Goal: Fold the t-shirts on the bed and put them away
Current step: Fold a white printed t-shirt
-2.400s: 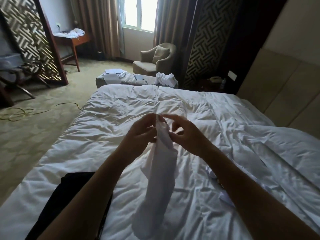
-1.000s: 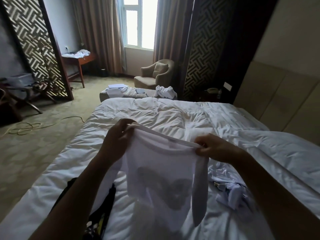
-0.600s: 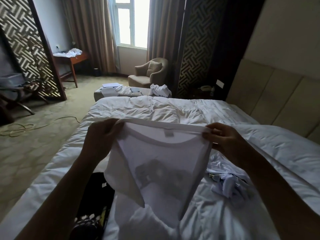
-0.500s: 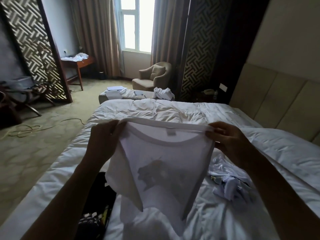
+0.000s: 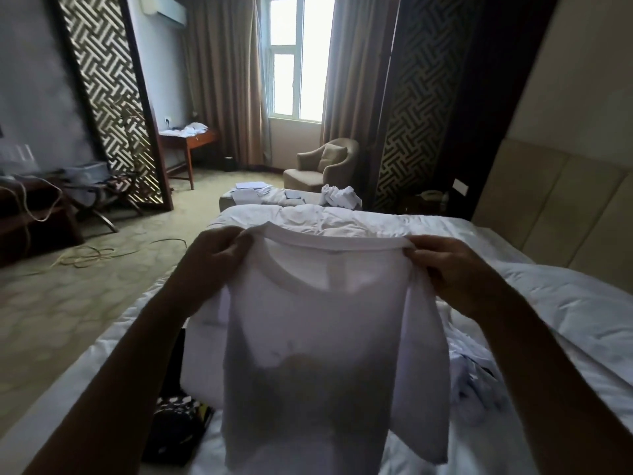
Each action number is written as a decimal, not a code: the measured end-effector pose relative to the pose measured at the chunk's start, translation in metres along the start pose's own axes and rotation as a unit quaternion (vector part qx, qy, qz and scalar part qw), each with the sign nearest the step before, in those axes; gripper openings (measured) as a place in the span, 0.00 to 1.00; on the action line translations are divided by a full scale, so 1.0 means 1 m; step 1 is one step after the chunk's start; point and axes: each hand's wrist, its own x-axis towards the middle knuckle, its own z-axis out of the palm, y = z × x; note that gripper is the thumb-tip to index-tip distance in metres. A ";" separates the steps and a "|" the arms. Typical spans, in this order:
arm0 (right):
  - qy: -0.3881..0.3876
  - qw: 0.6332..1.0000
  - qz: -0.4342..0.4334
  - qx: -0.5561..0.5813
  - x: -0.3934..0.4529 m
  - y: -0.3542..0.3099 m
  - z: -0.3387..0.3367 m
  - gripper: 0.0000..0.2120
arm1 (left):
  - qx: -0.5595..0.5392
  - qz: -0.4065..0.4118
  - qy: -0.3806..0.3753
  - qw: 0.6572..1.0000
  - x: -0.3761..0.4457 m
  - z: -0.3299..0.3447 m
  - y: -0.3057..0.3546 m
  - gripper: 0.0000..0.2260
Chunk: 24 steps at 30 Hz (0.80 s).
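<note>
A white t-shirt (image 5: 318,337) hangs stretched out in front of me above the bed (image 5: 565,310), neckline on top, a dark print showing faintly through the cloth. My left hand (image 5: 214,257) pinches its left shoulder and my right hand (image 5: 445,269) pinches its right shoulder. A crumpled white and pale blue garment (image 5: 476,375) lies on the duvet to the right. A dark patterned garment (image 5: 178,419) lies on the bed at the lower left, partly hidden behind the held shirt.
Beyond the bed's far edge stands a bench (image 5: 270,197) with folded white items and a crumpled white heap (image 5: 340,197). Further off are an armchair (image 5: 322,164), a wooden desk (image 5: 188,142) and a luggage rack (image 5: 99,193). A cable (image 5: 89,257) lies on the carpet at left.
The bunched shirt has been opened out and spread wide between my two hands, then lifted a little higher. My view has tilted up towards the window.
</note>
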 end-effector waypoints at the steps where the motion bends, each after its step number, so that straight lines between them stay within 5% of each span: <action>1: 0.004 0.999 0.022 -0.031 0.009 0.011 -0.001 0.15 | 0.033 0.000 0.000 0.999 0.007 0.007 -0.010 0.21; 7: 0.052 0.982 0.099 -0.150 0.077 0.106 -0.011 0.07 | 0.180 -0.056 0.006 0.982 0.045 0.054 -0.109 0.12; 13: 0.095 0.911 0.150 -0.371 0.180 0.241 -0.022 0.07 | 0.292 -0.114 -0.064 0.948 0.106 0.121 -0.250 0.09; 24: 0.141 0.863 0.262 -0.408 0.366 0.494 -0.042 0.10 | 0.269 -0.227 -0.141 0.926 0.242 0.242 -0.530 0.07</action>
